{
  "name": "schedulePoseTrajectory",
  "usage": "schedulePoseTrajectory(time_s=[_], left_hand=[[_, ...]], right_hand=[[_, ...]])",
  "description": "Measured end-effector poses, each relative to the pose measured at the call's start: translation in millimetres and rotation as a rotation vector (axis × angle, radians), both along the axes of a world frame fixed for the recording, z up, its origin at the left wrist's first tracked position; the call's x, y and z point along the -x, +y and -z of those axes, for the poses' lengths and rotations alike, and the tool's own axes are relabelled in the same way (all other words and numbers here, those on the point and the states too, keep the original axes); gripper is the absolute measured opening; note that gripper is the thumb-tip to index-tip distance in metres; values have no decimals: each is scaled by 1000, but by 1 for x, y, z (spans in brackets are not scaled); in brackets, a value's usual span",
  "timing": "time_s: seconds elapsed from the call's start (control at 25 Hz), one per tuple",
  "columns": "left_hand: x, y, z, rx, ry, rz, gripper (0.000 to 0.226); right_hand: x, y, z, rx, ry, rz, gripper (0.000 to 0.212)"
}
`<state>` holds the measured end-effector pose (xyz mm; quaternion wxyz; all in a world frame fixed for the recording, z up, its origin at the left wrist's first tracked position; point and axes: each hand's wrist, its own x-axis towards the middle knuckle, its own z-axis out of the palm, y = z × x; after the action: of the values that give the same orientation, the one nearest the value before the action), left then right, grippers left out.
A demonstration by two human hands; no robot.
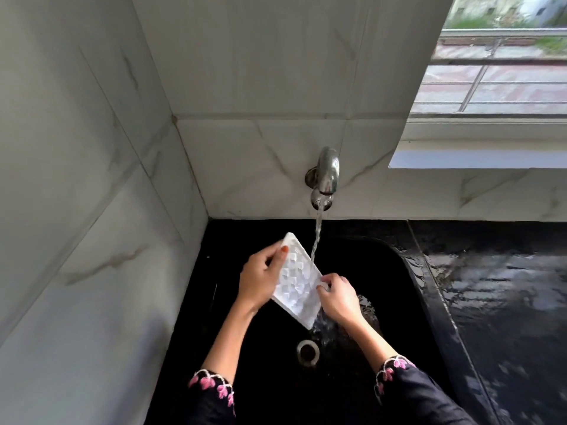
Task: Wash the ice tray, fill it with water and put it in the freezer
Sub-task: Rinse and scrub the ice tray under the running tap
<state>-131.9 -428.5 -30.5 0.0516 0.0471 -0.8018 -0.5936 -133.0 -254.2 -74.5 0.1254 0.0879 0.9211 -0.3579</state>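
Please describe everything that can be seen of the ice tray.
The ice tray is white, plastic-looking, rectangular, with a grid of cells facing up. It is tilted over the sink, its near end lowest, water spilling off there. The left hand grips its left edge; the right hand pinches its right edge. The stream meets its right edge.

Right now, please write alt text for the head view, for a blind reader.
Two hands hold a white ice tray tilted over a black sink, the left hand on its left edge, the right hand pinching its right edge. Water from a wall tap runs over the tray and off its lower end.
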Motion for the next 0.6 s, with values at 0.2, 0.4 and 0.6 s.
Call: schedulePoseTrajectory(time_s=[0.2, 0.4, 0.6], left_hand=[[11, 33, 9, 123, -38, 69, 34], [10, 41, 27, -419, -140, -112, 25], [8, 43, 21, -658, -215, -205, 27]], right_hand=[[-13, 5, -17, 287, 331, 109, 21], [-17, -16, -32, 155, 274, -240, 33], [-23, -21, -41, -119, 323, -412, 60]])
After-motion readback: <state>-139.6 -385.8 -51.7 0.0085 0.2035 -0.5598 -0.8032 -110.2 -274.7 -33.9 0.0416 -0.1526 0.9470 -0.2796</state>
